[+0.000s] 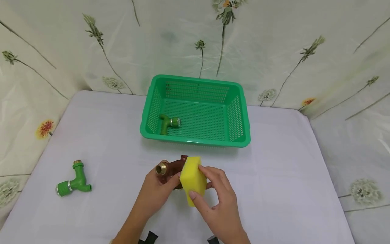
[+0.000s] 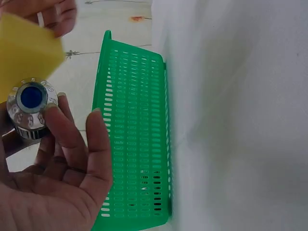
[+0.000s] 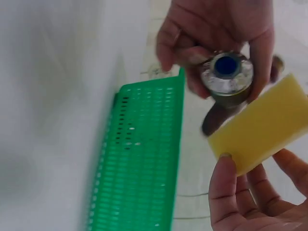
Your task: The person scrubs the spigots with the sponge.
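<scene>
My left hand [image 1: 156,193] grips a brown tap [image 1: 175,166] with a brass threaded end, held up in front of the basket. The tap's silver knob end with a blue centre [image 2: 32,97] faces the camera in the left wrist view. A yellow sponge block [image 1: 193,178] is pinched between the thumb and fingers of my right hand [image 1: 223,203]. In the head view the sponge overlaps the tap's right side and hides part of it. The right wrist view shows the sponge close beside the tap's lower end.
A green plastic basket [image 1: 195,142] stands behind the hands, with a green tap [image 1: 166,123] lying in its left part. Another green tap [image 1: 76,179] with a brass thread lies on the white-covered table [image 1: 283,176] at left. Flower-patterned sheeting [image 1: 170,44] hangs around the table.
</scene>
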A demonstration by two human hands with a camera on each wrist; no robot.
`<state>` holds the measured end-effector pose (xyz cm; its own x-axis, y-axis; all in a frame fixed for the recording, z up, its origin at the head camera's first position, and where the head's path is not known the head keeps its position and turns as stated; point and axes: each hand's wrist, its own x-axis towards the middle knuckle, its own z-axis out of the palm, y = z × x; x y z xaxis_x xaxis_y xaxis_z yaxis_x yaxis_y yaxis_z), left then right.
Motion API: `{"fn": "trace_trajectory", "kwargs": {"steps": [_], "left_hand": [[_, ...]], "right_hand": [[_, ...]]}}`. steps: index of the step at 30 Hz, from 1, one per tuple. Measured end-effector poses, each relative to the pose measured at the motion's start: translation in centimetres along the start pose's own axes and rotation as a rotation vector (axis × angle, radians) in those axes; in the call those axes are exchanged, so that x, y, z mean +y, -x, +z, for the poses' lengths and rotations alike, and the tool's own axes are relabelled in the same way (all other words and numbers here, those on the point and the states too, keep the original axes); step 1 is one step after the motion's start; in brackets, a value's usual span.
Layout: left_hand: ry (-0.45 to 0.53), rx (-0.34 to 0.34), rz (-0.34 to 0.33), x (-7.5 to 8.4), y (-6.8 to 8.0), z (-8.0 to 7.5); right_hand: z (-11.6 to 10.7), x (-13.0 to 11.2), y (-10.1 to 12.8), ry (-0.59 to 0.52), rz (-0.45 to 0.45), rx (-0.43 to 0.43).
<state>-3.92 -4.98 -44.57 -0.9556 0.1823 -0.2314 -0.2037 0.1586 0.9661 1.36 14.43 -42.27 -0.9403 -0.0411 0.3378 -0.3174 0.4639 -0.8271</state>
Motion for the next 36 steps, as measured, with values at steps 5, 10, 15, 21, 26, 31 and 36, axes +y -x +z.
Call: {"fn": "trace_trajectory", "kwargs": {"steps": [5,10,15,21,26,31,36], "left_hand": [[-0.207,-0.034,0.082,0.4,0.6,0.7],[-0.302,-0.029,0.149,0.8,0.9,1.0],[-0.309,-0.016,0.173,1.0,0.9,1.0],[-0.249,-0.015,0.201,0.9,0.8,0.7],[-0.254,-0.036,0.240,0.7,1.0,0.5],[-0.267,-0.052,0.304,0.6,0.9,0.6],[-0.270,-0.026,0.290,0.7,0.9,0.8]], "right_hand": [[0.3,-0.7,-0.5,0.075,-0.119,0.018],[0.0,0.6,-0.9,0.143,-0.082,0.037],[-0.5,1.9,-0.9,0.216,-0.060,0.048],[-1.9,2.3,-0.9,0.232,-0.026,0.110],[-2.3,1.1,-0.7,0.147,0.004,0.074],[-1.5,0.9,-0.3,0.165,-0.026,0.062],[-1.3,1.7,-0.3,0.223,-0.013,0.069]]}}
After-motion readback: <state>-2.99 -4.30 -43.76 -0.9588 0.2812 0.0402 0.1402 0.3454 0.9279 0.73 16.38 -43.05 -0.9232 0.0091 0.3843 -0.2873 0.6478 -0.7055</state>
